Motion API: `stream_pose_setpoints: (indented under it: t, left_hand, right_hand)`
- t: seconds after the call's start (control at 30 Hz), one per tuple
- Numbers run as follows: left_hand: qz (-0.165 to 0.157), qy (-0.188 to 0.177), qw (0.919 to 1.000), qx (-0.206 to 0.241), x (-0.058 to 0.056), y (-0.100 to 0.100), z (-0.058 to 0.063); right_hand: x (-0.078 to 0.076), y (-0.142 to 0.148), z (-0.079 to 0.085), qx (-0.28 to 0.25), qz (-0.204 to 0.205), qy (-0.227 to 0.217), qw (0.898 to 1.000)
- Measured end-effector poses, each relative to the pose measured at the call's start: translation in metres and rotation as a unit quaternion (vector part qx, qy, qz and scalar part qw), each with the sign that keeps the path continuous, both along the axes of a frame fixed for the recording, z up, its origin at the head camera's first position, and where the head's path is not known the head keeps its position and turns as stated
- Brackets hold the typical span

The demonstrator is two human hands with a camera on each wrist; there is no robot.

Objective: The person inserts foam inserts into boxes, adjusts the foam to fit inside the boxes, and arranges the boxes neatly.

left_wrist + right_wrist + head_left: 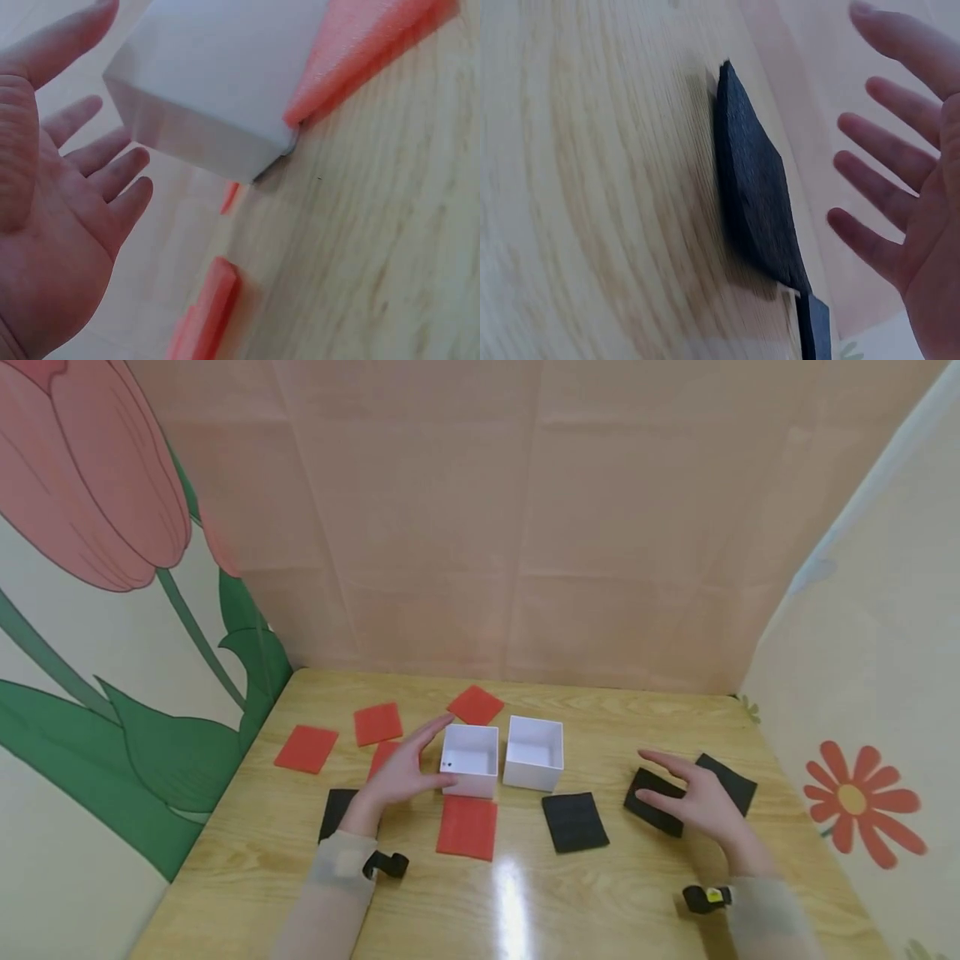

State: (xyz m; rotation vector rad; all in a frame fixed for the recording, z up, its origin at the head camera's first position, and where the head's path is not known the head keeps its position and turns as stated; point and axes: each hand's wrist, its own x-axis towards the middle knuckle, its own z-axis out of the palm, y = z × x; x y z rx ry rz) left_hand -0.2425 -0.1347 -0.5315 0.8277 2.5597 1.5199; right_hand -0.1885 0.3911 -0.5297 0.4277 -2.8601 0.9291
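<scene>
Two white open-topped boxes stand side by side mid-table. My left hand [397, 777] is at the left box [471, 787], thumb near its front and straight fingers along its left side. In the left wrist view a gap shows between the palm and this box [217, 67]; whether a fingertip touches it I cannot tell. The right box [533, 777] has no hand on it. Over a black foam square [660, 824] at the right, my right hand [705, 806] hovers with thumb and fingers spread. In the right wrist view that square [754, 180] lies apart from the fingers.
A red foam square [467, 828] lies before the left box, others at the back left, including one [306, 748] near the table's left edge. More black squares lie near the middle [575, 822], at far right [729, 783] and under the left wrist [334, 811]. Cloth walls surround the wooden table [240, 868].
</scene>
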Motion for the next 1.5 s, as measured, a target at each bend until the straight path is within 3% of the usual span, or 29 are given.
stream_pose_setpoints:
  t: [0.33, 0.87, 1.5]
  left_hand:
    - [0.002, -0.035, 0.9988, 0.033, -0.002, 0.002, -0.008]
    - [0.028, -0.038, 0.9982, 0.037, -0.005, -0.002, -0.012]
    - [0.029, -0.055, 0.9981, 0.000, -0.004, -0.008, -0.010]
  right_hand:
    - [0.004, 0.012, -0.005, 0.017, 0.008, -0.026, 0.999]
    - [0.007, 0.024, -0.008, 0.050, -0.004, -0.044, 0.998]
    - [0.010, 0.018, -0.011, 0.092, -0.003, -0.061, 0.994]
